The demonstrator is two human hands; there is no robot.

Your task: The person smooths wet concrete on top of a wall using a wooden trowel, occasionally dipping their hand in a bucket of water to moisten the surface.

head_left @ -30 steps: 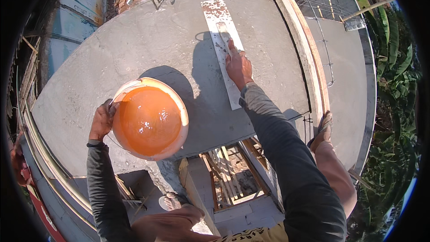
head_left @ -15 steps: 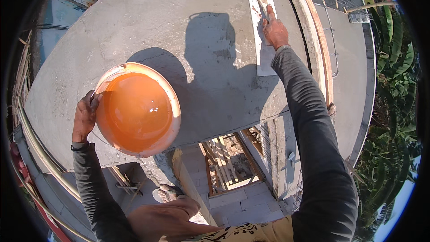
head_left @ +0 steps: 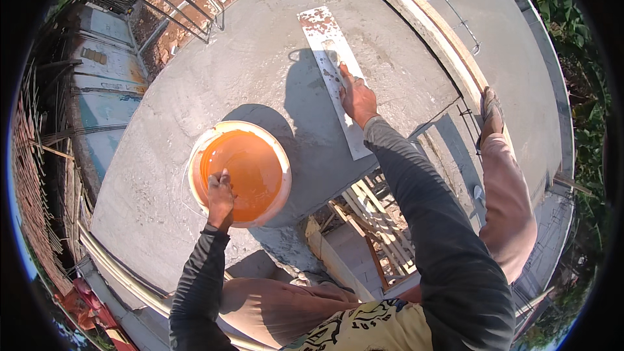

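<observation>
A round bucket (head_left: 279,140) with an orange inside and a pale rim stands on the grey concrete slab (head_left: 175,117), holding shiny liquid. My left hand (head_left: 221,198) reaches over its near rim. The fingers are bunched together above the liquid, and I cannot make out anything between them. To the right, my right hand (head_left: 359,96) is wrapped round the handle of a long, flat float (head_left: 357,140). This white float is speckled with rust-brown patches at its far end and lies on the slab.
An opening with wooden slats (head_left: 374,211) breaks the slab's near edge. A long timber form (head_left: 416,16) runs along the right, with my foot (head_left: 492,117) on it. Thin steel bars (head_left: 162,3) stand at the back left. Beyond the right edge grow green plants (head_left: 578,45).
My left hand has gone from the bucket's left rim to over its inside. The bucket now stands level on the slab. My view has shifted; the right hand still holds the float.
</observation>
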